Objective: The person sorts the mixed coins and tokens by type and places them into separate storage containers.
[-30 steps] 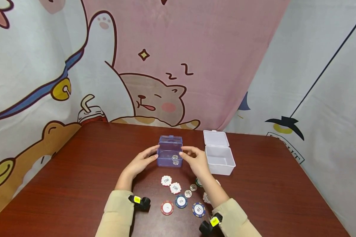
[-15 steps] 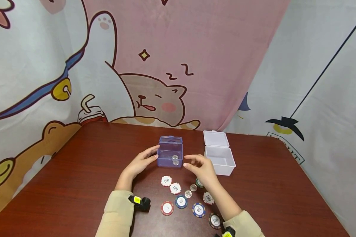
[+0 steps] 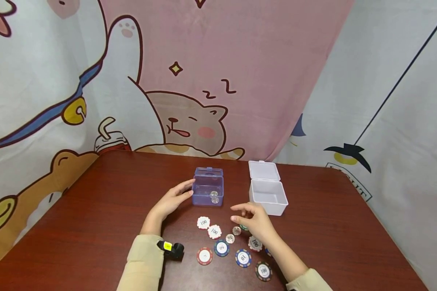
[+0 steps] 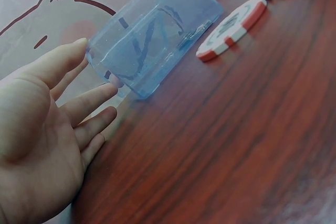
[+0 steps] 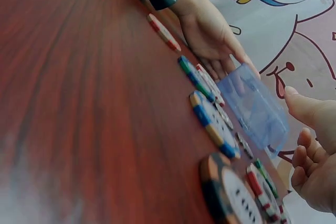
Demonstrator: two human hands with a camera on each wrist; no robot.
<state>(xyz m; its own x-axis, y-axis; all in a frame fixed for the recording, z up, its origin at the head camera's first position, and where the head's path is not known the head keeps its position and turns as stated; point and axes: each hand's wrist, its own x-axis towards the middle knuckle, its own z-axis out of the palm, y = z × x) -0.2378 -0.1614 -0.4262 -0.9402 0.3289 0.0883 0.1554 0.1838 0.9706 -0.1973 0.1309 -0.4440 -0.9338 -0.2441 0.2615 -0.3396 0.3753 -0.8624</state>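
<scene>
A translucent blue-purple box (image 3: 202, 201) stands with its lid raised at the middle of the table, two shiny silver discs (image 3: 214, 197) lying inside it. Against its left side rest the fingertips of my left hand (image 3: 167, 205), the fingers nearly straight. My right hand (image 3: 257, 224) hovers with nothing in it over the poker chips, its fingers loosely bent. Near its fingertips lie two more silver discs (image 3: 236, 230). A green chip (image 3: 244, 227) is partly hidden under that hand, and a white 100 chip (image 3: 255, 243) sits by the wrist.
An open white box (image 3: 274, 209) stands behind my right hand. Other chips lie toward me: two white 100 chips (image 3: 214, 232), a red one (image 3: 204, 256), blue ones (image 3: 243, 258) and a black one (image 3: 264, 271). A cartoon curtain (image 3: 262, 81) hangs behind the table.
My right hand has let go of the blue box's right side and come back toward me, over the chips. My left hand has stayed at the box.
</scene>
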